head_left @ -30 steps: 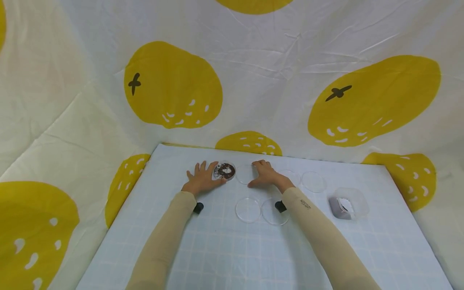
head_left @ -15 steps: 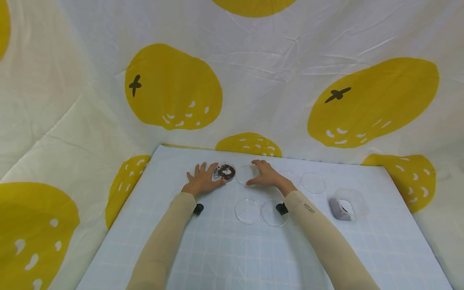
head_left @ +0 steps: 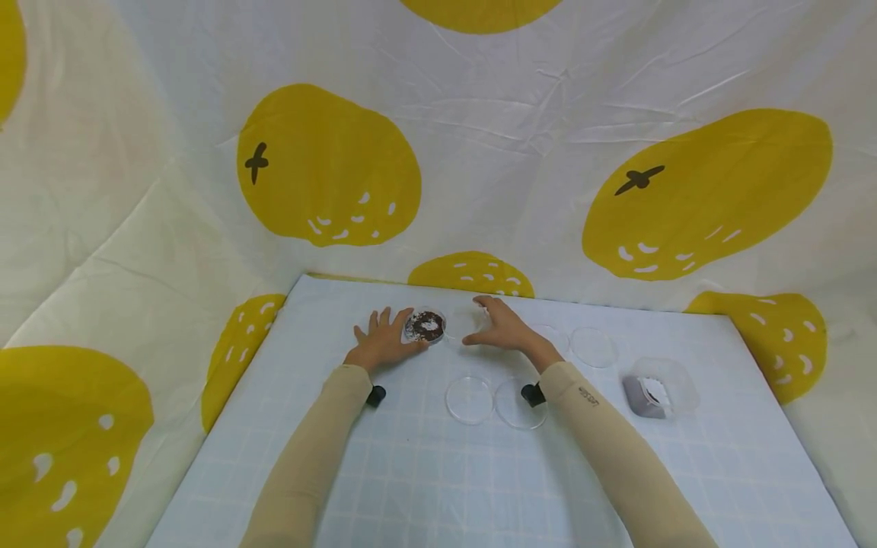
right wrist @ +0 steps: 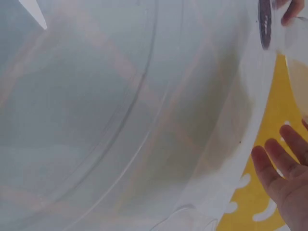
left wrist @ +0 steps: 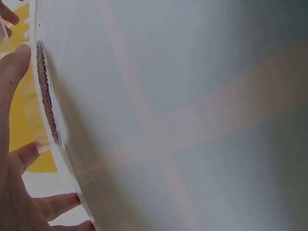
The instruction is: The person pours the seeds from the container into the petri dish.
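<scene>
On far side of table (head_left: 425,487), our left hand (head_left: 382,342) grips filled dish (head_left: 426,326); right hand (head_left: 505,326) holds clear dish half (right wrist: 297,77) beside it. Filling looks done; covering apparently left.

on the bench (head_left: 411,472), the dish of granules (head_left: 426,326) lies just right of the left hand (head_left: 382,342). two dishes (head_left: 470,400) lie side by side nearer the front, left of a tub (head_left: 678,384).

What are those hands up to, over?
Left hand: pinching petri dish, brown-and-white material inside. Right hand: holding clear petri dish half alongside. Nothing visibly in the way.
</scene>
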A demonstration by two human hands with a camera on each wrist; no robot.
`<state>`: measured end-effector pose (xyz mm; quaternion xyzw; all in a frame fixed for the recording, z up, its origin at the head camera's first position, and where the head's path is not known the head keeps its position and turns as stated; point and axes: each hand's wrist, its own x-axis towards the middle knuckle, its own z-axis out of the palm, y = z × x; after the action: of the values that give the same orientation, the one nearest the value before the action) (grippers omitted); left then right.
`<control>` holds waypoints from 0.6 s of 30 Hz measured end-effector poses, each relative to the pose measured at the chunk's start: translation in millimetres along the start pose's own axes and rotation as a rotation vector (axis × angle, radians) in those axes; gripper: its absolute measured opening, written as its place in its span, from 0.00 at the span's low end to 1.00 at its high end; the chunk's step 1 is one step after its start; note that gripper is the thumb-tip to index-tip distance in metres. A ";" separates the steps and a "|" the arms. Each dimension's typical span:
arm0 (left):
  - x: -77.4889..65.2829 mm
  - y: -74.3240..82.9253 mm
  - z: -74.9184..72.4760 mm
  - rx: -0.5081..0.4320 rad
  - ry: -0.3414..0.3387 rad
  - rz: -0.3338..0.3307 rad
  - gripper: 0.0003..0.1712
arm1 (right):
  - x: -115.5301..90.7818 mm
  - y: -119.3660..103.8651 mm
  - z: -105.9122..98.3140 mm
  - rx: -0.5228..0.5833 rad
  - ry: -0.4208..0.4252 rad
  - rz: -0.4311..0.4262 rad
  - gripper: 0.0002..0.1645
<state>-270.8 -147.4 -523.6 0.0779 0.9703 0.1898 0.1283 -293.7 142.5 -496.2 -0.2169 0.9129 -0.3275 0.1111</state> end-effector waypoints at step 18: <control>1.5 -1.2 1.4 0.005 0.002 0.002 0.56 | 2.2 -2.2 -0.3 -0.049 0.018 0.018 0.59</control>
<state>-272.0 -147.7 -525.7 0.0793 0.9708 0.1876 0.1270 -295.0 140.1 -494.6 -0.2085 0.9235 -0.3060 0.1006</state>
